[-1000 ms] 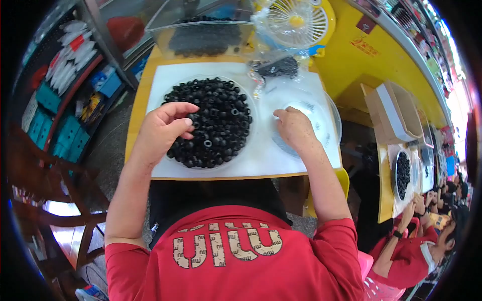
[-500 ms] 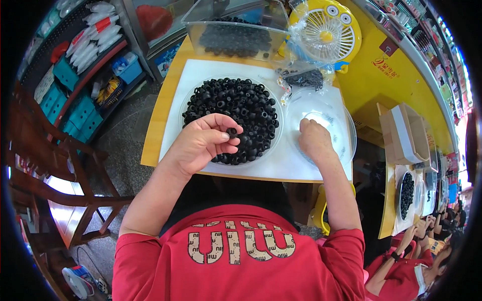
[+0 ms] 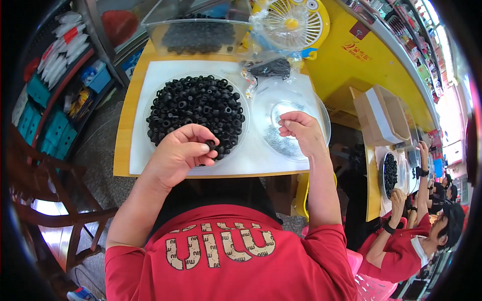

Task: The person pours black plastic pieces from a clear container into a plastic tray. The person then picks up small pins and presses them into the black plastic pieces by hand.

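Observation:
Between the thumb and finger of my left hand [image 3: 175, 155] is a small black ring-shaped part [image 3: 211, 144], held over the near edge of a round clear tray. That tray holds a heap of similar black parts [image 3: 193, 103]. My right hand [image 3: 307, 133] is raised over a clear shallow dish [image 3: 321, 113], its thumb and fingertips pinched together. Whatever they hold, if anything, is too small to make out. Small greyish bits [image 3: 283, 138] lie in the dish, partly lost in glare.
Behind the tray stands a clear bin [image 3: 196, 32] with more black parts. Right of it are a yellow fan [image 3: 291, 23] and a plastic bag of dark pieces [image 3: 271, 67]. A cardboard box [image 3: 381, 113] and a co-worker [image 3: 396, 251] are at the right, a wooden chair [image 3: 75, 215] at the left.
The whole view has shifted, so the table sits further left. My right hand has turned, now showing its pinched fingertips. My left hand still holds the black ring. The co-worker's arm is now raised.

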### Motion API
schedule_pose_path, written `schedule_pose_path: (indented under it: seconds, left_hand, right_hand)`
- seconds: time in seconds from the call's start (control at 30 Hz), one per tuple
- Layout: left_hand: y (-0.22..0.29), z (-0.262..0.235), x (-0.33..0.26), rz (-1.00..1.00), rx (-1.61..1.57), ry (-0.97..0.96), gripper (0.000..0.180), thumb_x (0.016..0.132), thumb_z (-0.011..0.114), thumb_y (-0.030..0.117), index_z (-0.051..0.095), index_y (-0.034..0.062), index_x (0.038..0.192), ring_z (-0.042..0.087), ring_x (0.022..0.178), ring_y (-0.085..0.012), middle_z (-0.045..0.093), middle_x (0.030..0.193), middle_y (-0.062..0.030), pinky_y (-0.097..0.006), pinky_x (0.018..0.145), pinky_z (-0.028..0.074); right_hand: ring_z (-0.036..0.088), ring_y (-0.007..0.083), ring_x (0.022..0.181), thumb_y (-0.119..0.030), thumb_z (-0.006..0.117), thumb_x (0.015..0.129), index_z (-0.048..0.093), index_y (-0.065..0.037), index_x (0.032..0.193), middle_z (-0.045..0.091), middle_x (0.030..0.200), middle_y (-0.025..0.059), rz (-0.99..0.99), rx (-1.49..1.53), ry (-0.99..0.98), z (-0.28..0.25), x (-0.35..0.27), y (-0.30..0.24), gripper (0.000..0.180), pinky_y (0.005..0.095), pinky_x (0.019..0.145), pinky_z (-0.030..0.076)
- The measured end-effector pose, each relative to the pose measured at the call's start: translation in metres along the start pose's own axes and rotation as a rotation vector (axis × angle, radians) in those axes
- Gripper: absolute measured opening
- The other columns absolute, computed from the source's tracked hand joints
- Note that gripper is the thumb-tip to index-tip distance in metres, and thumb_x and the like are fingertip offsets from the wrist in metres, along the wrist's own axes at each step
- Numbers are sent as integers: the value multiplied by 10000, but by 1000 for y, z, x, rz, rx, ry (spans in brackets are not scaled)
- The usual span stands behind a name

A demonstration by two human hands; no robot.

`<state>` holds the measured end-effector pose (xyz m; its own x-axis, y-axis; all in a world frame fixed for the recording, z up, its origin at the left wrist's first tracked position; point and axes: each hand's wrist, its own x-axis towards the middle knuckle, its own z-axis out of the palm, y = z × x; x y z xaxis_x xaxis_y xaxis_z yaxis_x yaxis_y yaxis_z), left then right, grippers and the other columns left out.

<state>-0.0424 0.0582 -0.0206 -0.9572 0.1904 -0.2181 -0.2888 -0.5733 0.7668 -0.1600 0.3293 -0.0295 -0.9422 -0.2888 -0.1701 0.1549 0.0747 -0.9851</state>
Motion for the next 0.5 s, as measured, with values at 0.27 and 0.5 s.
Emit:
schedule_pose_path:
  seconds: [0.27, 0.5]
  left_hand:
    - [-18, 21, -3, 77, 88, 72, 235, 769, 557, -45, 512, 19, 991, 574, 809, -137, 567, 911, -67, -263, 690, 509]
    - [-21, 17, -14, 131, 179, 40, 248, 783, 561, -39, 497, 17, 1016, 563, 826, -121, 559, 923, -62, -265, 731, 508]
  right_hand:
    - [585, 126, 720, 9, 584, 761, 597, -15, 870, 613, 810, 54, -348, -162, -288, 79, -48, -19, 113, 247, 643, 475]
    - [584, 145, 700, -17, 619, 734, 575, -34, 836, 592, 772, 51, -545, -416, -337, 100, -51, -17, 113, 248, 613, 467]
